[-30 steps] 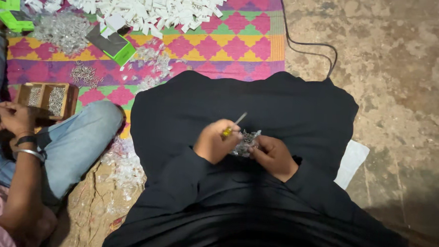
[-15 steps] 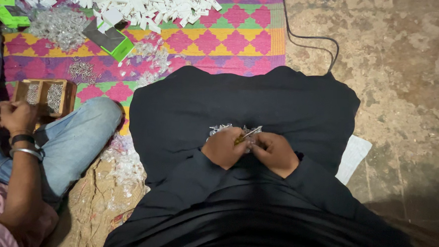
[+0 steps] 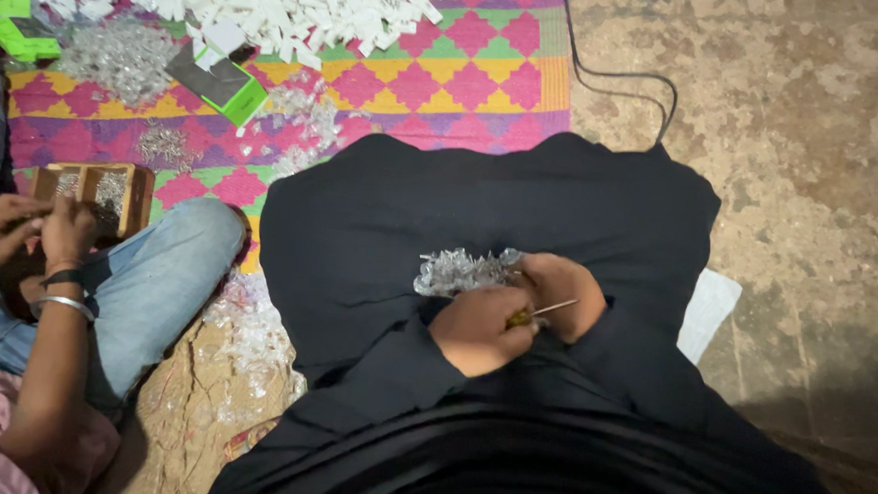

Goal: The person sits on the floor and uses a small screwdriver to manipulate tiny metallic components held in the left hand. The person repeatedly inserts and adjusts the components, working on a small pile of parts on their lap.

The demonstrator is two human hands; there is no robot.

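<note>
At frame centre, a thin tool is pinched in the left hand, while the right hand is cupped loosely beside a clear pile, kept handy on the black lap.

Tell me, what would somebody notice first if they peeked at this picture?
Probably the big heap of small white plastic pieces at the top, on the bright pink, yellow and green patterned woven mat. Next, in the middle, the left hand grips a thin metal-tipped tool beside the right hand, next to a pile of small clear shiny bits on a black cloth lap.
</note>
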